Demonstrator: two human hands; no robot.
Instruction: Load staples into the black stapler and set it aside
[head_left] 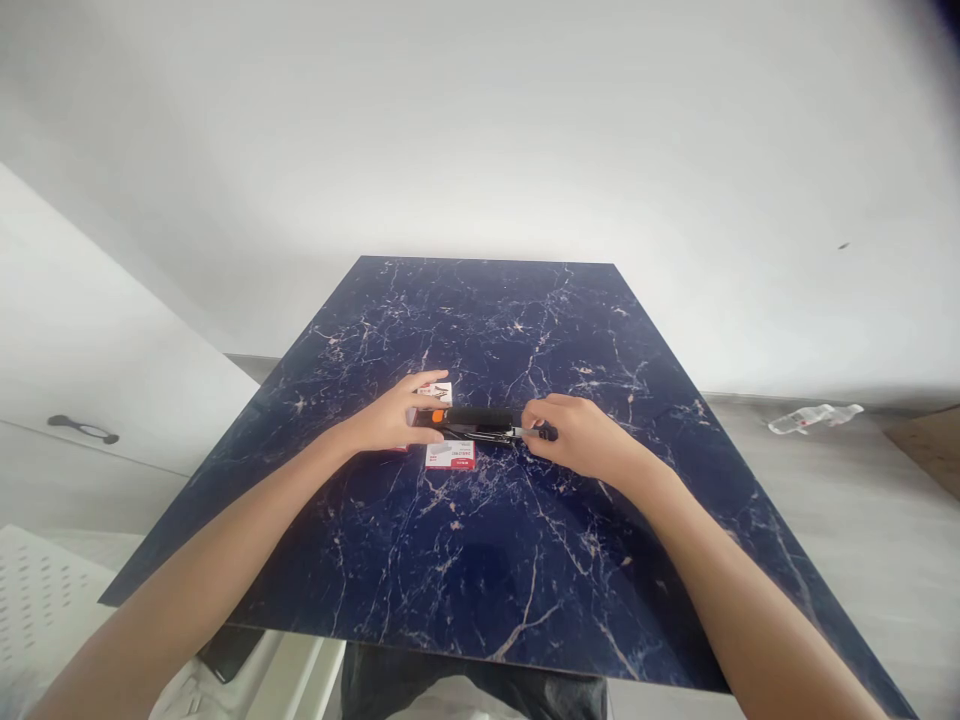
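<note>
Stapler work is where things stand: it lies across the middle of the dark blue marble-patterned table, long axis running left to right, and I have both hands on it. My left hand rests over its left end, fingers curled down on the part with the orange mark, holding it. My right hand pinches the right end, fingertips closed on what looks like a thin metal strip or the pulled-out rail along the lower edge; at this size I cannot tell which.

Judging from that, I take it the stapler is being opened or loaded, and the job is partway: the tool is in hand and steadied, but I see no staples going in and cannot say whether the magazine is full or shut.

It looks black, slim and low, with an orange accent near the left and a bright metal line beneath. Two small red-and-white staple boxes flank it: one just in front, touching or nearly so, another just behind, partly under my left fingers. Whether either box is open I cannot tell.
</note>
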